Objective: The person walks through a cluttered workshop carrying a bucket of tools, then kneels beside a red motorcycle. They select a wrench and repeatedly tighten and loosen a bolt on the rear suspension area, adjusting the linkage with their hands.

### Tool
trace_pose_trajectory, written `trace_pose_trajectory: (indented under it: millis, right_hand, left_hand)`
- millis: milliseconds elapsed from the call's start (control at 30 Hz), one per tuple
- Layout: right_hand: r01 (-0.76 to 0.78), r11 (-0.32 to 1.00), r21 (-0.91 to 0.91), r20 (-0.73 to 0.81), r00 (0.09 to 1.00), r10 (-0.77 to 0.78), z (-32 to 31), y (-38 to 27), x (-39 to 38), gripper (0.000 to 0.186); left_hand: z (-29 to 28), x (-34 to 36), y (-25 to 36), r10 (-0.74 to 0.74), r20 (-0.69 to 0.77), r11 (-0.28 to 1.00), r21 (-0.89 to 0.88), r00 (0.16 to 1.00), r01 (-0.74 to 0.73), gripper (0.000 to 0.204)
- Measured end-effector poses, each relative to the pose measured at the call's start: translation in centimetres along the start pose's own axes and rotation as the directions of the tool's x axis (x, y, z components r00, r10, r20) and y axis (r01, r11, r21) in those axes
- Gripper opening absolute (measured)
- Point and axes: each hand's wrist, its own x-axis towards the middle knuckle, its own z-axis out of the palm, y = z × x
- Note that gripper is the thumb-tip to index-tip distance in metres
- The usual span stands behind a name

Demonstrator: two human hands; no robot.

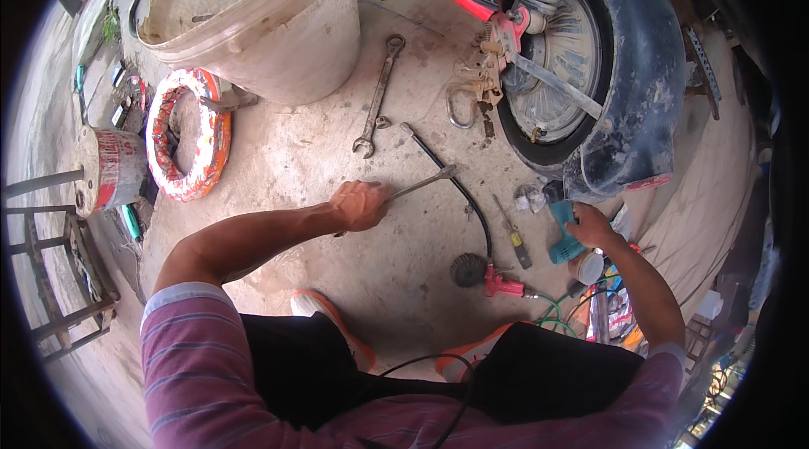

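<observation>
Concrete floor (286, 141): left hand (362, 205), fingers closed round hammer-like tool (421, 184); right hand (592, 227), fingers curled on teal tool (562, 234); wheel (581, 36) is still mounted, work on it probably unfinished.

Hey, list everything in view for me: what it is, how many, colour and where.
Bucket: one, off-white, top left
Wrapped ring: one, orange and white, beside bucket
Pail: one, white and red, far left
Wrench: one, grey, floor, right of bucket
Hose: one, black, red fitting, centre floor
Screwdriver: one, yellow and black, right of hose
Wheel: one, black and grey, top right
Mudguard: one, dark, over wheel
Bar: one, grey, in left hand
Teal tool: one, teal, at right hand
Clutter: uncountable, mixed, lower right
Hands: two, bare, left at centre, right at right
Sleeves: two, purple striped, lower corners
Shoes: two, white and orange, bottom centre
</observation>
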Motion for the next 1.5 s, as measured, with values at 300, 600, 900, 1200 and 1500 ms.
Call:
trace_pose_trajectory:
  millis: [300, 600, 900, 1200, 1500]
  right_hand:
    - [0.008, 0.997, -0.078, -0.053, 0.999, -0.013, -0.2, -0.8, -0.2, 0.040]
    - [-0.027, 0.991, -0.133, -0.012, 1.000, 0.026, -0.3, -0.9, -0.2, 0.045]
    - [-0.017, 0.993, -0.114, -0.007, 1.000, 0.016, -0.7, -1.9, -0.5, 0.043]
    - [-0.029, 0.996, -0.079, -0.041, 0.999, 0.026, -0.4, -1.8, -0.4, 0.040]
    - [-0.046, 0.991, -0.125, -0.041, 0.998, 0.041, 0.0, -1.1, 0.0, 0.042]
  left_hand:
    - [-11.3, 5.8, 0.9, -0.386, 0.023, 0.433, -0.878, 0.922, 0.203, 0.047]
    - [-14.8, 10.1, 6.1, -0.117, -0.069, 0.484, -0.875, 0.991, -0.004, 0.047]
    - [-14.9, 9.8, 6.4, -0.172, 0.039, 0.460, -0.880, 0.984, 0.115, 0.047]
    - [-15.8, 9.3, 5.8, -0.088, 0.042, 0.453, -0.888, 0.995, 0.077, 0.050]
    - [-13.3, 8.3, -0.5, -0.335, -0.044, 0.859, -0.424, 0.941, 0.285, 0.036]
